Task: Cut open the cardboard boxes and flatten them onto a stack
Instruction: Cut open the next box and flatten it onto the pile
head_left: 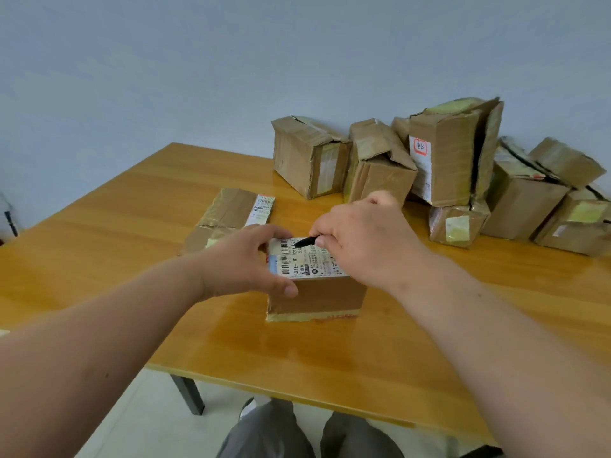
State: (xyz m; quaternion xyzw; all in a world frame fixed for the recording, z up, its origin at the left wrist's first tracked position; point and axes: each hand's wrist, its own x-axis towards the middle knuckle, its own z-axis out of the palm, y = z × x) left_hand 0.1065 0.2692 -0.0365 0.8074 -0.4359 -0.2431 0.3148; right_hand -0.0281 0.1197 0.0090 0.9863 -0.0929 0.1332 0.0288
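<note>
Both forearms reach out over the near edge of the table (99, 259), and below them grey trouser legs show under the table's front. The small box (317, 292) being worked on stands upright near the middle of the table, its top covered by a white shipping label (307, 262) with barcodes.

On the box's left side, the left hand (244, 259) is clamped around it, thumb on the front face and fingers curled over the far top edge. Coming in from the right, the right hand (360, 239) is closed around a dark cutter (305, 241), whose tip lies on the label near the far edge of the top.

To do this cut well, I judge the left hand should press the box down firmly and stay clear of the line the tip will travel, since its fingers sit just beside the tip. The stroke should follow the taped seam, shallow enough to part tape and not the card, and be drawn away from the holding hand. Whether a blade is out cannot be told.

One flattened box (231, 213) lies behind on the left, the start of the stack. Many uncut boxes (456, 153) are heaped at the far right corner, so most of the job looks undone.
</note>
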